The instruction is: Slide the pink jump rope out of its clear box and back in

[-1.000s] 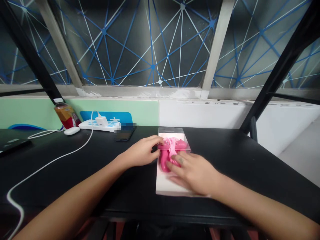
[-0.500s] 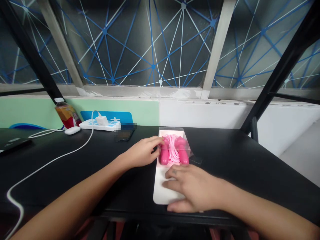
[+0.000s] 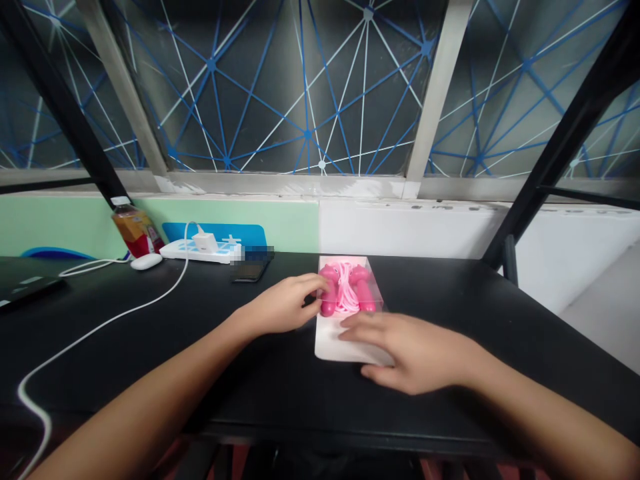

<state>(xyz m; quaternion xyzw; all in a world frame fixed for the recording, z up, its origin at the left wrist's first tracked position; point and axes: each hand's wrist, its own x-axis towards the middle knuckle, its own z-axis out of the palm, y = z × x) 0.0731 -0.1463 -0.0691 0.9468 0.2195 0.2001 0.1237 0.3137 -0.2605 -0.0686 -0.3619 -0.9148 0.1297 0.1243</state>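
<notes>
Item: pink skipping rope (image 3: 346,297), two handles with the cord bunched between them, lying in a white tray (image 3: 329,343) on the black tabletop (image 3: 210,353).

- Left hand (image 3: 283,308): loosely curled, fingertips against the left handle; whether it actually grips cannot be told.
- Right hand (image 3: 417,350): flat and spread, fingers on the tray's near end, just short of the rope.
- Beyond the left hand: phone (image 3: 250,271), power strip (image 3: 197,250), white cable (image 3: 100,327), bottle (image 3: 133,230).

Glossy pink plastic handles (image 3: 330,297), clear plastic box (image 3: 376,293), matt black table (image 3: 150,347)
</notes>
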